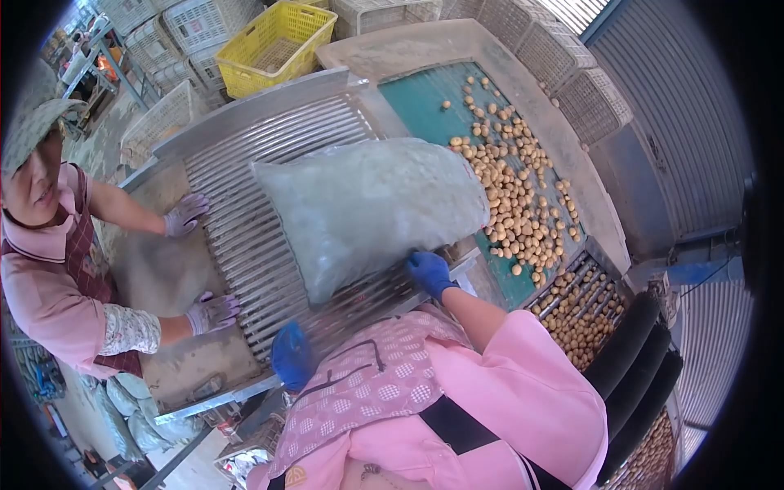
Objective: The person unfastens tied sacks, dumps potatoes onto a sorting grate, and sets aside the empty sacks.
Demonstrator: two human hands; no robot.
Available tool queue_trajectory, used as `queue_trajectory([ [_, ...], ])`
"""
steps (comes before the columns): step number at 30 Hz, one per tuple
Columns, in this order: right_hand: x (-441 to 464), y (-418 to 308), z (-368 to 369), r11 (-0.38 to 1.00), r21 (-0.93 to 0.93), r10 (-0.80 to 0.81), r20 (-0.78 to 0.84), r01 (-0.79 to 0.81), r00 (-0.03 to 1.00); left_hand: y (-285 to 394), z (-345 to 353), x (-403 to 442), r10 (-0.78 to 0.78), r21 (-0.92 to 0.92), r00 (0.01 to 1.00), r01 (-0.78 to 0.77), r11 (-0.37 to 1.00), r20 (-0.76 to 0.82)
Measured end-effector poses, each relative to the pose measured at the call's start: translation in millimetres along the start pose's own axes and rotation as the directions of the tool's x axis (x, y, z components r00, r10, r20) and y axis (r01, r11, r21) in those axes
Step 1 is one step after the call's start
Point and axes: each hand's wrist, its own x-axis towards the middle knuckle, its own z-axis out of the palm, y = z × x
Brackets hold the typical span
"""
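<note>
A large, full, translucent pale-green sack (371, 208) lies across the metal roller bed (257, 278) in front of me. My right hand (430, 273), in a blue glove, is at the sack's near edge, its fingers curled against it. My left hand (290, 357), also blue-gloved, is low by the near edge of the rollers, apart from the sack. Its fingers are turned away, so I cannot make out whether they are open or closed. What fills the sack shows only as faint lumps.
Opposite on the left stands a co-worker (61, 269), both gloved hands at the rollers' edge. Many potatoes (518, 196) lie on a green belt (408, 94) at right. Black rollers (633, 359) stand nearer. A yellow crate (273, 45) and white crates (196, 28) are behind.
</note>
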Motion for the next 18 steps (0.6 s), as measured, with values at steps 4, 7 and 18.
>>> queue_trajectory([
  [4, -3, -2, 1, 0.999, 0.034, -0.022, -0.018, 0.022, 1.000, -3, -1, -3, 0.001, -0.006, 1.000, -0.001, 1.000, 0.002],
  [7, 3, -5, -2, 0.999, 0.054, 0.006, -0.040, -0.004, 0.999, -3, 5, 2, 0.001, -0.028, 1.000, -0.001, 1.000, -0.007],
  [18, 0, -6, 4, 0.999, 0.007, -0.040, -0.003, 0.040, 0.999, -13, 1, -2, 0.033, 0.038, 0.999, -0.032, 0.999, -0.013],
])
